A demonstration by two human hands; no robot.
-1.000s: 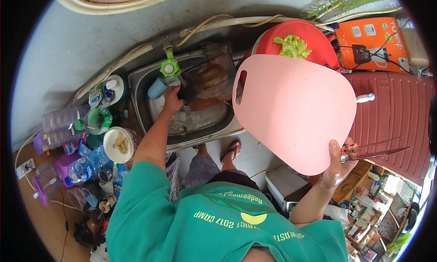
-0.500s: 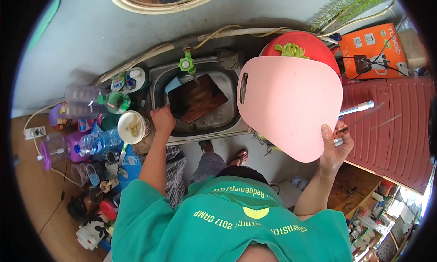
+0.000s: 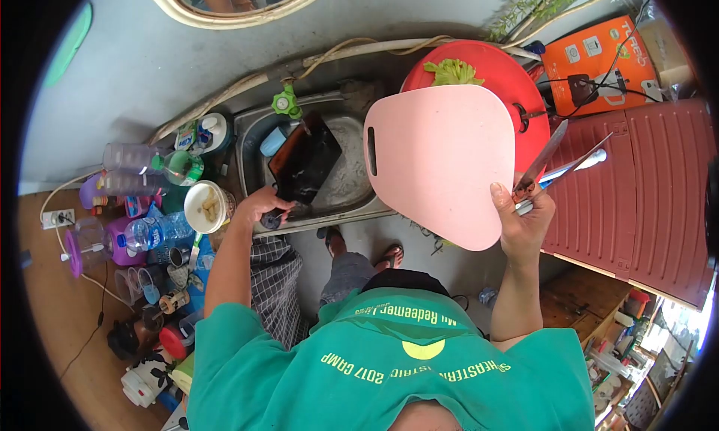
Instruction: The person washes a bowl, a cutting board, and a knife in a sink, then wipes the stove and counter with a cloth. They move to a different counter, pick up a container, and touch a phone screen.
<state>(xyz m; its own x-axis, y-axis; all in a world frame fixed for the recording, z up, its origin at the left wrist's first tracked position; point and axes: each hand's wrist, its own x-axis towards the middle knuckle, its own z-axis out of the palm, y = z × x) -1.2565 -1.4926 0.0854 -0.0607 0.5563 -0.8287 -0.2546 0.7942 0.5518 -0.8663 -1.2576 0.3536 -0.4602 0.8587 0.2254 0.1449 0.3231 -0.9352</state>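
Observation:
My right hand (image 3: 524, 220) is closed on a pink chopping board (image 3: 442, 158), thumb on its face. In the same grip are knives (image 3: 553, 150) whose blades point up and away to the right. My left hand (image 3: 264, 206) is at the sink's near left edge, its fingers wrapped round the black handle of a dark, glossy, squarish pan (image 3: 307, 160). The pan is tilted inside the metal sink (image 3: 358, 143), below a green tap handle (image 3: 286, 101). A light blue cup-like thing (image 3: 273, 142) sits beside the pan.
Behind the board is a red basin (image 3: 528, 79) with leafy greens (image 3: 454, 71) and scissors (image 3: 528, 116). A white tub (image 3: 204, 206) and several plastic bottles (image 3: 156, 231) crowd the left. An orange box (image 3: 595, 68) and a dark red ridged panel (image 3: 636, 191) are at right.
The pan has turned and tilted in the sink, with my left hand now nearer the body. The view shifted; the board appears further left, and the knife blades show more clearly.

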